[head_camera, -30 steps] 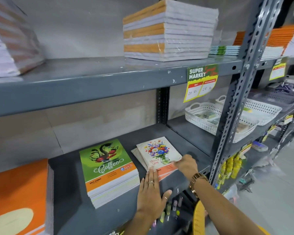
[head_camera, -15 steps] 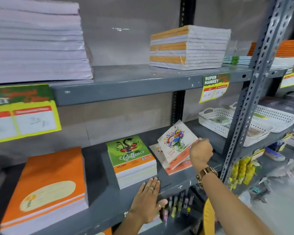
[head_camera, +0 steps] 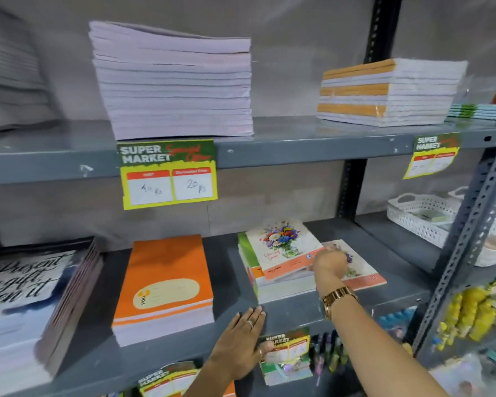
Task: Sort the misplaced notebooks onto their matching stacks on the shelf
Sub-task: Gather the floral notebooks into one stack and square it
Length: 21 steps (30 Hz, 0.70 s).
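Note:
A flower-cover notebook (head_camera: 281,247) lies on top of the green notebook stack (head_camera: 284,287) on the middle shelf (head_camera: 384,296). My right hand (head_camera: 328,263), with a gold watch on the wrist, grips its lower right corner. A second flower-cover notebook (head_camera: 364,273) rests flat on the shelf just right of that stack, partly hidden by my hand. An orange notebook stack (head_camera: 166,270) stands to the left. My left hand (head_camera: 241,348) lies flat on the shelf's front edge and holds nothing.
A tall stack with a lettered dark cover (head_camera: 26,296) fills the far left. The upper shelf carries a white paper stack (head_camera: 172,87) and an orange-banded stack (head_camera: 390,93). White baskets (head_camera: 421,219) sit at the right behind a perforated post (head_camera: 470,224). Price tags (head_camera: 168,174) hang from shelf edges.
My right hand has carried the flower-cover notebook left, from above the flower pile onto the green stack. The view has swung left; my left hand stays on the shelf edge.

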### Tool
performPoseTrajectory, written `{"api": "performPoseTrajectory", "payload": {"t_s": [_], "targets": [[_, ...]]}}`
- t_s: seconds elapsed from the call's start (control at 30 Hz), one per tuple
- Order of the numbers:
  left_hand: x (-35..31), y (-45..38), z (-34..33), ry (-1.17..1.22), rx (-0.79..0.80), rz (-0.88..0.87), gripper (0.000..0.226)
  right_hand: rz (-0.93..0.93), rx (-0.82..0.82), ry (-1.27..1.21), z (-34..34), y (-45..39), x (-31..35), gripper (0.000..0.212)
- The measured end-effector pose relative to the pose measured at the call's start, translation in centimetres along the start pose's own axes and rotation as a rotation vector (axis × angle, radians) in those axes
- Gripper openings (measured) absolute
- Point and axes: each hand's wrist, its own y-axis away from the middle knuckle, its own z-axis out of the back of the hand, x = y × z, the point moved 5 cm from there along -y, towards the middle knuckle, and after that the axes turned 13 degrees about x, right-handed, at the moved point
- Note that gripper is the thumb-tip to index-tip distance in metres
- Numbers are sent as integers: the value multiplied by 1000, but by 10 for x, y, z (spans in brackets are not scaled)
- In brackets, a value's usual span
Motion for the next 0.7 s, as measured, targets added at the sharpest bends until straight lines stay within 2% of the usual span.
{"api": "performPoseTrajectory", "payload": {"t_s": [0.07, 0.17, 0.3, 0.43, 0.63, 0.7], "targets": [[5, 5, 1, 11, -3, 8, 64, -15, 81, 15, -11, 0, -6, 32], [12, 9, 0, 21, -13, 20, 61, -61, -63, 125, -12, 8, -4, 32], [13, 8, -1, 11, -11, 12, 61, 59, -66, 352, -21, 0, 4, 32], [9, 6, 3, -1, 6, 19, 61, 138, -67, 460, -21, -12, 3, 35], [-7, -7, 10, -16, -6, -43, 61, 137, -157, 495, 18, -36, -8, 29], [-15, -14, 10, -42, -10, -82, 61, 94, -186, 528, 40, -42, -17, 37]]}}
